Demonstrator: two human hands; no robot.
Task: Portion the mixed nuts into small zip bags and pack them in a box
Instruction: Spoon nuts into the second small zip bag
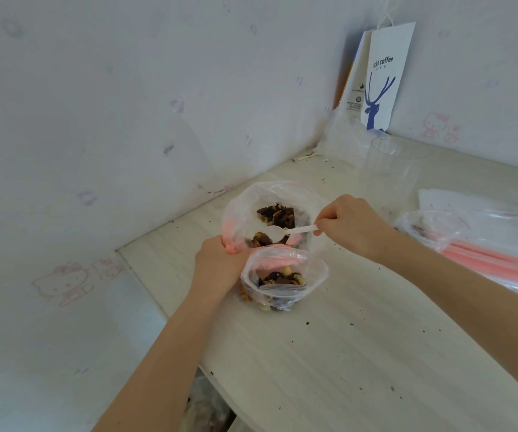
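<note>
Spoon [282, 232] in right hand [349, 226]: smooth white plastic. Large bag [242, 201] and small zip bag [316, 275] at left hand [217, 263]: thin, glossy, crinkled clear plastic film. Table [345, 353] under both hands: matt pale wood-grain.

right hand [349, 227] dips spoon [285, 231] into nut bag [245, 207].

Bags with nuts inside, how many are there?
2 clearly: the big bag farther back, the small bag nearer, beside the left hand. A bag at right may hide more.
</note>
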